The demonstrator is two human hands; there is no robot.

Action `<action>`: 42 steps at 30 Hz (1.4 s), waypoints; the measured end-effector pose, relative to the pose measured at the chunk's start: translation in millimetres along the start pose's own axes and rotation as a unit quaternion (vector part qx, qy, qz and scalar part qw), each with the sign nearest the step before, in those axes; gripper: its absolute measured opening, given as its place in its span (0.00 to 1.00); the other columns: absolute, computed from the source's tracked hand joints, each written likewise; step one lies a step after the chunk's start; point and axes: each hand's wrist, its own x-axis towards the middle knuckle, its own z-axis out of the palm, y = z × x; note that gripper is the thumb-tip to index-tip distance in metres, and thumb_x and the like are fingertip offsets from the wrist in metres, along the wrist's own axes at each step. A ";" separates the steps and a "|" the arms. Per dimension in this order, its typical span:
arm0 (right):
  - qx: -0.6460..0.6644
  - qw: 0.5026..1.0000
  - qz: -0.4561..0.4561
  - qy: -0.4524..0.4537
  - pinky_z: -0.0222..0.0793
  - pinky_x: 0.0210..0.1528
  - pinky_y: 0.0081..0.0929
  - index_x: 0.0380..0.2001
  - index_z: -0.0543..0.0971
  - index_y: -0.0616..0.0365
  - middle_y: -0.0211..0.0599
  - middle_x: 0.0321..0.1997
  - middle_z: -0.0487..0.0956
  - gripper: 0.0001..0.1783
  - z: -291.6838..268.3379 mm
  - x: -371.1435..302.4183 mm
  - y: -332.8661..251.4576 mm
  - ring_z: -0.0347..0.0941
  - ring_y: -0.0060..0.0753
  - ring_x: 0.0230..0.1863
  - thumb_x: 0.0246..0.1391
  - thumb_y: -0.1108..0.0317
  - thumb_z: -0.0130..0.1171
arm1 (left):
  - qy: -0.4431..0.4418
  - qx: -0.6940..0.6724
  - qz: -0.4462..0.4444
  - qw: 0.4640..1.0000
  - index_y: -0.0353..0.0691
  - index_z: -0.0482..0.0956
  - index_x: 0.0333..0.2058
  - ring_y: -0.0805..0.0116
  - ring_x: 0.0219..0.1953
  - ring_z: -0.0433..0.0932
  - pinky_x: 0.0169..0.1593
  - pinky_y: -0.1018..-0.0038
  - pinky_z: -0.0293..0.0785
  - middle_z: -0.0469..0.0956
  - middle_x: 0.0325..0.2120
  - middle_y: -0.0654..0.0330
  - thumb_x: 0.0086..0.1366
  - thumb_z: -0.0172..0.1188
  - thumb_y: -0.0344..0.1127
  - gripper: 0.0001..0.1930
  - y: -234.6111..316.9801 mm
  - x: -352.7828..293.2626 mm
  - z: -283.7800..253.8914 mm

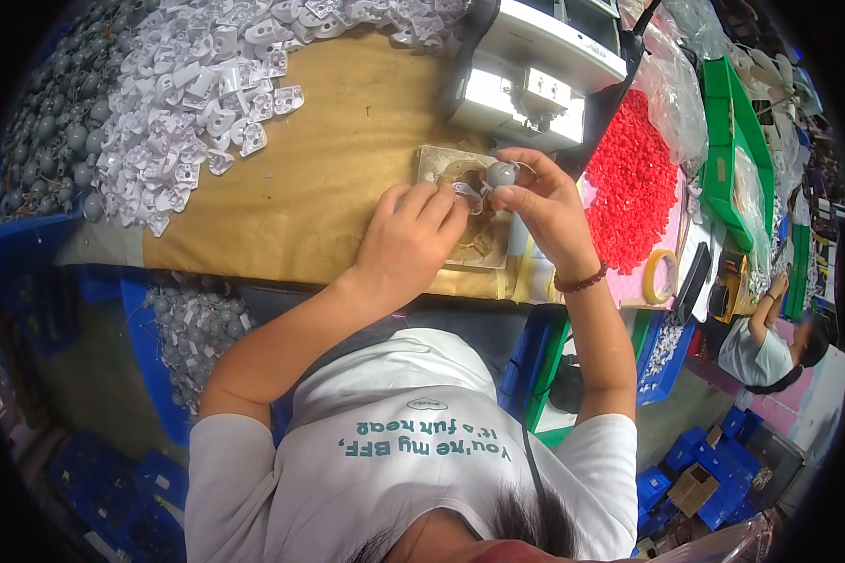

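Observation:
My right hand pinches a small round grey ball between thumb and fingers, with a thin pale cord looping beside it. Just to its left, the closed fingertips of my left hand are on a small white plastic piece. Both hands meet above a square, pale fixture block with a brown hollow in its middle. Whether the white piece touches the ball cannot be made out.
White plastic parts heap at the far left, beside a bin of grey balls. A white machine stands behind the block. Red pieces, a tape roll and a green tray lie rightward. Another person sits far right.

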 end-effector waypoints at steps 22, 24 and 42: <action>0.102 0.988 0.097 -0.060 0.78 0.34 0.20 0.55 0.72 0.67 0.44 0.43 0.82 0.21 0.5 6.6 -18.6 0.79 0.24 0.31 0.58 0.79 0.60 | 0.005 -0.027 0.012 1.000 0.37 0.80 0.44 0.58 0.47 0.75 0.48 0.63 0.72 0.78 0.43 0.56 0.53 0.59 0.27 0.17 -6.9 1.1 0.8; 0.046 0.991 0.100 -0.076 0.76 0.32 0.20 0.49 0.78 0.66 0.39 0.40 0.83 0.17 -1.6 7.7 -17.9 0.79 0.23 0.30 0.56 0.75 0.65 | 0.005 -0.036 0.013 0.999 0.37 0.81 0.43 0.58 0.47 0.75 0.48 0.63 0.72 0.78 0.42 0.56 0.52 0.59 0.26 0.17 -7.9 1.6 0.5; -0.457 0.833 -0.271 0.154 0.68 0.30 0.26 0.51 0.74 0.59 0.35 0.35 0.76 0.29 18.5 -1.2 7.2 0.70 0.30 0.29 0.46 0.67 0.74 | 0.036 -0.071 -0.098 0.992 0.43 0.76 0.37 0.59 0.43 0.73 0.42 0.63 0.71 0.74 0.33 0.61 0.50 0.66 0.31 0.14 -0.6 30.3 3.9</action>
